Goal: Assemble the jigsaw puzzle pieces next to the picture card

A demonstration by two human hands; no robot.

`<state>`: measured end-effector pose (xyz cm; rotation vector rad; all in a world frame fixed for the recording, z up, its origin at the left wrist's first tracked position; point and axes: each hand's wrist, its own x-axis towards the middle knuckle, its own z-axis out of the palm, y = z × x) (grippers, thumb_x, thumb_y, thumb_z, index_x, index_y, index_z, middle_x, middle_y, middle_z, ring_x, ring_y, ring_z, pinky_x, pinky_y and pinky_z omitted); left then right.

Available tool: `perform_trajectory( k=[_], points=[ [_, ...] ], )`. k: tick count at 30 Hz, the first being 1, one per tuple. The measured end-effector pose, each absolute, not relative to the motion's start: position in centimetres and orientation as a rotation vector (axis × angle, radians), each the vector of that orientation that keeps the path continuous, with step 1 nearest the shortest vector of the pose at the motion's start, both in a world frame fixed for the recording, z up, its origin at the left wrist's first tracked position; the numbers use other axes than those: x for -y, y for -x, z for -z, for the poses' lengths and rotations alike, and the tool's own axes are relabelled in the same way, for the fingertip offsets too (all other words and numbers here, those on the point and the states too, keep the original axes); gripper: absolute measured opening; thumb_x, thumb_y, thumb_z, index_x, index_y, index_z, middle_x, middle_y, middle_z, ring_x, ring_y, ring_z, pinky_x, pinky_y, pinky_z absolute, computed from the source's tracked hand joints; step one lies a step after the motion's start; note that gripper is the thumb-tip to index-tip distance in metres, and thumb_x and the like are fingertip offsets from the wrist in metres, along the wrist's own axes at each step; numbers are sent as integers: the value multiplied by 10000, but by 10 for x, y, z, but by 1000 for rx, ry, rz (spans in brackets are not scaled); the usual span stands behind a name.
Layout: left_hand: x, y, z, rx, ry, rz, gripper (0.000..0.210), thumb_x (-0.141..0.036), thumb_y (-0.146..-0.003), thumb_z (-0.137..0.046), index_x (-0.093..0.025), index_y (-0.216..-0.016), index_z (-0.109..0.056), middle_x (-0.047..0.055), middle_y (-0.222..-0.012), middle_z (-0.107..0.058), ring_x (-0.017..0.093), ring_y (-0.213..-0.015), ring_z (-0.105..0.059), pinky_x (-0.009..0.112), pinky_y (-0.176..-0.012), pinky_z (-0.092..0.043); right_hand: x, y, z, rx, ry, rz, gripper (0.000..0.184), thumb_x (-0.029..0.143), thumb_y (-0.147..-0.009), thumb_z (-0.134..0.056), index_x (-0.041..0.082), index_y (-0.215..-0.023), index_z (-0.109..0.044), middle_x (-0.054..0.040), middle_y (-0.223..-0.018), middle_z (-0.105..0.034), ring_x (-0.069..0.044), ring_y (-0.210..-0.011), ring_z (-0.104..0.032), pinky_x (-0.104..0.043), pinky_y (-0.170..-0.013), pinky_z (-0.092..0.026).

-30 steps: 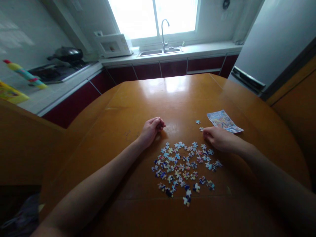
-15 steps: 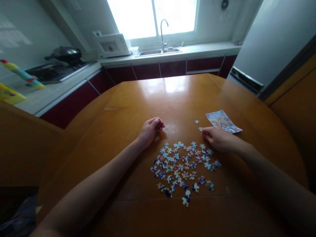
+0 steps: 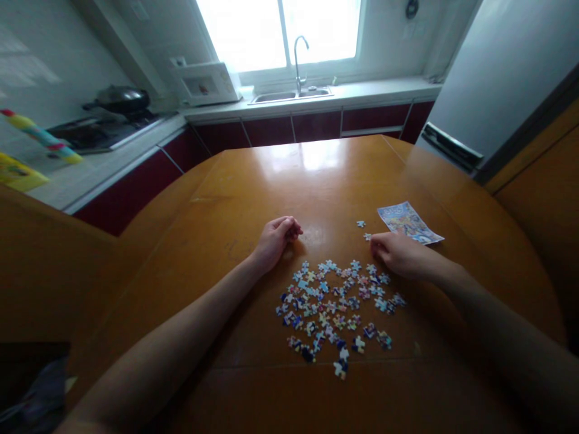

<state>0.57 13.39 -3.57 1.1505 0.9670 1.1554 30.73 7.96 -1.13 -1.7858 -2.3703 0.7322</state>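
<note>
Staying put, left hand (image 3: 277, 240) and right hand (image 3: 394, 250) curl their fingers, any pinch unclear, the right near two stray puzzle pieces (image 3: 360, 224) and one leaflet (image 3: 407, 218).

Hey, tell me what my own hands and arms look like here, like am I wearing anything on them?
Your left hand and right hand are bare, without gloves. No sleeve, watch or bracelet shows on either forearm. The fingers are too small to rule out rings.

Cannot see inside left hand (image 3: 277, 239) or under right hand (image 3: 397, 253), nor discern prints on jigsaw pieces (image 3: 332, 306) nearer than both.
</note>
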Motion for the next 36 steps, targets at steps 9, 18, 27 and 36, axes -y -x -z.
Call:
perform_trajectory(
  k=[9,18,27,36],
  points=[
    [-134,-5,37,-1000,-1270,-1125,299,-411,-822,-645,-136,-706,-642,32,-684,-658,94,-562,-510,214,-554,-393,-79,-307,12,2368,1788,-726,198,170,-892,-460,198,-717,-548,-47,-716,-631,-157,-629,-512,-282,-597,-315],
    [-133,-4,38,-1017,-1311,-1097,320,-423,-854,-614,-137,-712,-638,39,-706,-660,101,-589,-530,217,-566,-402,-79,-307,13,2351,1793,-743,197,178,-902,-453,201,-726,-539,-46,-721,-624,-162,-634,-514,-285,-585,-309],
    [-133,-5,39,-1034,-1347,-1090,324,-426,-861,-586,-140,-717,-636,38,-702,-652,102,-578,-523,221,-555,-399,-80,-307,14,2347,1787,-771,200,178,-908,-449,200,-733,-542,-51,-727,-628,-164,-635,-521,-287,-578,-306],
    [-112,-6,-16,-775,-2108,-251,178,-335,-830,-713,-163,-795,-742,17,-738,-620,112,-644,-518,234,-589,-387,-78,-305,7,2356,1796,-780,205,171,-904,-453,196,-721,-542,-55,-732,-633,-162,-633,-518,-288,-580,-307]
  ],
)
